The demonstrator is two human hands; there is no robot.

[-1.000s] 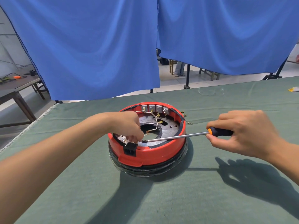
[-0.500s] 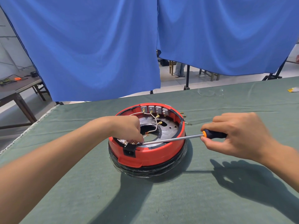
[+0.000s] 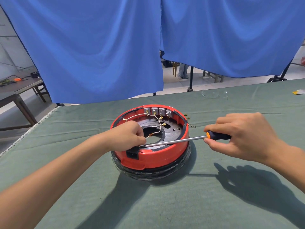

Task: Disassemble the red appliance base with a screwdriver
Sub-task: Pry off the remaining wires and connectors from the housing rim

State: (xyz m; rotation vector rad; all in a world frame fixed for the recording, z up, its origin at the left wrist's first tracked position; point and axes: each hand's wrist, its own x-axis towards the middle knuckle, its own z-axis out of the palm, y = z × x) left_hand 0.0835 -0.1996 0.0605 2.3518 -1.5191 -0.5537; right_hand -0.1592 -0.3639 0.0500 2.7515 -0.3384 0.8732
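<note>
Risk, tip slip: the long steel-shafted screwdriver with black-and-orange handle (image 3: 189,140) lies almost flat across the round red plastic appliance base (image 3: 156,156). At so shallow an angle the tip may skid out of whatever it engages near the black socket block (image 3: 132,153) and strike the left hand (image 3: 127,138), which sits right at the tip.
Risk, wiring: the thin pale wires with brass spade terminals (image 3: 158,120) cross the open interior. A sideways sweep of the shaft may snag or bend them.
Risk, base shift: nothing visibly clamps the base to the green cloth-covered desk (image 3: 165,204). Leverage from the handle may rotate or tip it.
Left hand state: fingers curled, pinching a wire end at the near-left inner rim. What lies under the fingertips is hidden.
Right hand state: the right hand (image 3: 244,138) is wrapped around the handle, thumb beneath.
Position of base: centre of the desk, between the hands. The left hand rests on its rim and the right hand stands just outside its right edge.
</note>
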